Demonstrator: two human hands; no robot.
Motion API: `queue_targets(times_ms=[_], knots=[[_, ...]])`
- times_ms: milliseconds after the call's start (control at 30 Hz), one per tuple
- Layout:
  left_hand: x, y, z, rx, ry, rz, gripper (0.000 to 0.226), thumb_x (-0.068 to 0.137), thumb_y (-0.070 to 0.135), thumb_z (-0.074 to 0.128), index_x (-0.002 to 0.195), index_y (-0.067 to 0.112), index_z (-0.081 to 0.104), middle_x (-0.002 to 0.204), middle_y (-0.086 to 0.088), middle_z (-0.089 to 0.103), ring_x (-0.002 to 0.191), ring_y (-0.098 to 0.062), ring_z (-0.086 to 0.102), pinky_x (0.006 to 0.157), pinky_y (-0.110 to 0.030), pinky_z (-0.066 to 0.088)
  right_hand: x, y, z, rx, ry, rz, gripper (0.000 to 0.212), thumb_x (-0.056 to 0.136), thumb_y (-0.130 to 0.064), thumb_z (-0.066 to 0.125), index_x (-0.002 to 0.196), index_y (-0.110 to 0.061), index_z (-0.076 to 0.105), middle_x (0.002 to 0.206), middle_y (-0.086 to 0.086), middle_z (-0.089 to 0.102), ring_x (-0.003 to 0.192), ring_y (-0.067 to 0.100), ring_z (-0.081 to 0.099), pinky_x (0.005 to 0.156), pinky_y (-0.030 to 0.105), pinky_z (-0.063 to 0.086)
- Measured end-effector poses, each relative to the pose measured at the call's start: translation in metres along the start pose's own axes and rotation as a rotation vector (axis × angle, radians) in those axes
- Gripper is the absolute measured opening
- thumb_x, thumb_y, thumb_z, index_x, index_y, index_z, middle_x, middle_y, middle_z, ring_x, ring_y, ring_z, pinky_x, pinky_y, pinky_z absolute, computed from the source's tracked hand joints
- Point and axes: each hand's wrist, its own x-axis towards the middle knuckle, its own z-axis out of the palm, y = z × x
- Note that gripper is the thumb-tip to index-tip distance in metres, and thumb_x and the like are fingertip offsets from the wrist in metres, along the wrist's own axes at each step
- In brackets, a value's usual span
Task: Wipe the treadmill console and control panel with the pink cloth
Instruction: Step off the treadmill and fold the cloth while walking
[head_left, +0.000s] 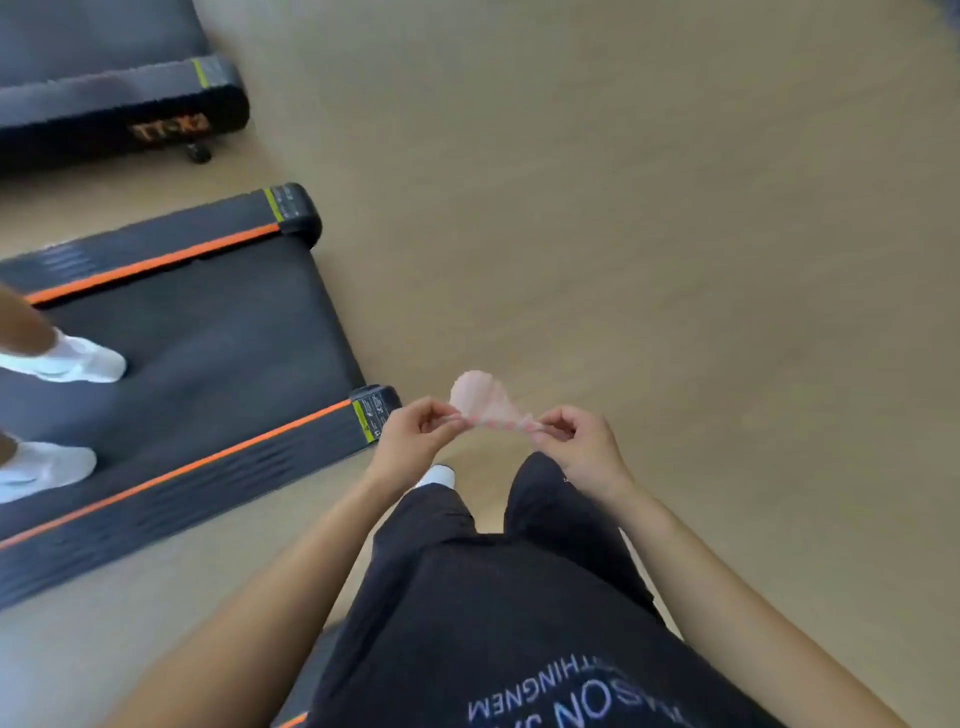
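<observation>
Pink cloth (483, 402) stretched sideways, pinched between left hand (415, 436) and right hand (584, 447), loose fold pointing away

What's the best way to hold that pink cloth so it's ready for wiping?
By its near edge, one corner in each hand, as now: the left hand and right hand pinch the pink cloth from either side. It is thin and limp, so spread corners probably keep it flat; bunching it in one palm would likely suit wiping.
</observation>
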Motion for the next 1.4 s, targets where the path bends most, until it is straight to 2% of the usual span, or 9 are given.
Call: queue_targets(times_ms=[200,400,567,733,833,933,1167,1300,1400], knots=[[-0.011,-0.052,0.005,-0.035,0.372,-0.252,0.009,0.089,0.031,0.075,0.087,0.023,0.071,0.075,0.013,0.068,0.063,0.002,0.058,0.067,-0.024,0.046,0.091,-0.023,0.019,-0.381,-0.402,-0.144,0.007,0.084,-0.017,0.077,0.082,-0.018,0.070,0.071,-0.012,0.066,0.066,0.003,0.058,0.058,0.007,0.044],[-0.065,-0.081,0.063,-0.209,0.801,-0.491,0.011,0.090,0.020,0.075,0.082,0.025,0.068,0.069,0.006,0.064,0.064,-0.010,0.055,0.060,-0.017,0.042,0.133,-0.027,0.061,-0.752,-0.850,-0.452,0.009,0.083,-0.016,0.076,0.080,-0.023,0.070,0.076,-0.003,0.069,0.073,0.015,0.062,0.074,0.036,0.053],[-0.121,-0.108,0.118,-0.358,0.997,-0.650,0.006,0.090,0.020,0.074,0.088,0.026,0.073,0.081,0.008,0.073,0.073,-0.003,0.062,0.071,-0.023,0.046,0.112,-0.022,0.112,-0.926,-1.096,-0.652,0.001,0.086,-0.014,0.072,0.086,-0.014,0.071,0.076,-0.004,0.065,0.069,0.011,0.055,0.065,0.023,0.041],[-0.169,-0.141,0.152,-0.476,1.212,-0.719,0.002,0.091,0.023,0.074,0.093,0.024,0.075,0.082,0.017,0.070,0.076,0.006,0.062,0.071,-0.015,0.044,0.058,-0.007,0.175,-1.039,-1.296,-0.795,0.015,0.087,-0.008,0.067,0.077,-0.017,0.062,0.069,0.001,0.064,0.064,0.027,0.070,0.059,0.026,0.049],[-0.197,-0.168,0.157,-0.560,1.356,-0.753,0.001,0.091,0.023,0.074,0.091,0.023,0.074,0.081,0.017,0.070,0.073,0.009,0.063,0.071,-0.013,0.045,0.016,0.006,0.216,-1.058,-1.370,-0.854,0.018,0.084,-0.006,0.066,0.073,-0.020,0.060,0.069,0.002,0.066,0.070,0.028,0.071,0.063,0.029,0.053],[-0.225,-0.204,0.155,-0.636,1.497,-0.766,0.008,0.092,0.025,0.073,0.096,0.020,0.076,0.088,0.007,0.073,0.081,-0.006,0.065,0.077,-0.021,0.050,-0.028,0.024,0.257,-1.074,-1.417,-0.980,0.003,0.085,-0.011,0.067,0.084,-0.010,0.070,0.080,0.000,0.067,0.077,0.017,0.061,0.067,0.025,0.042],[-0.288,-0.287,0.129,-0.687,1.809,-0.729,0.010,0.093,0.026,0.071,0.098,0.019,0.075,0.089,0.007,0.071,0.081,-0.007,0.062,0.079,-0.022,0.051,-0.122,0.060,0.348,-0.957,-1.453,-1.147,0.004,0.084,-0.013,0.066,0.083,-0.010,0.069,0.079,-0.001,0.066,0.077,0.015,0.060,0.070,0.028,0.048],[-0.301,-0.335,0.126,-0.630,1.868,-0.728,0.006,0.093,0.022,0.070,0.098,0.022,0.073,0.094,0.008,0.072,0.084,-0.002,0.064,0.076,-0.010,0.049,-0.135,0.096,0.386,-0.968,-1.460,-1.199,0.005,0.083,-0.013,0.066,0.082,-0.008,0.069,0.080,0.003,0.069,0.074,0.017,0.059,0.067,0.025,0.046],[-0.290,-0.376,0.135,-0.589,1.831,-0.756,0.011,0.093,0.021,0.071,0.101,0.016,0.074,0.107,-0.002,0.074,0.099,-0.014,0.068,0.087,-0.024,0.055,-0.120,0.132,0.401,-1.016,-1.446,-1.264,0.006,0.084,-0.009,0.063,0.084,-0.007,0.069,0.080,-0.001,0.063,0.075,0.015,0.057,0.067,0.020,0.042]])
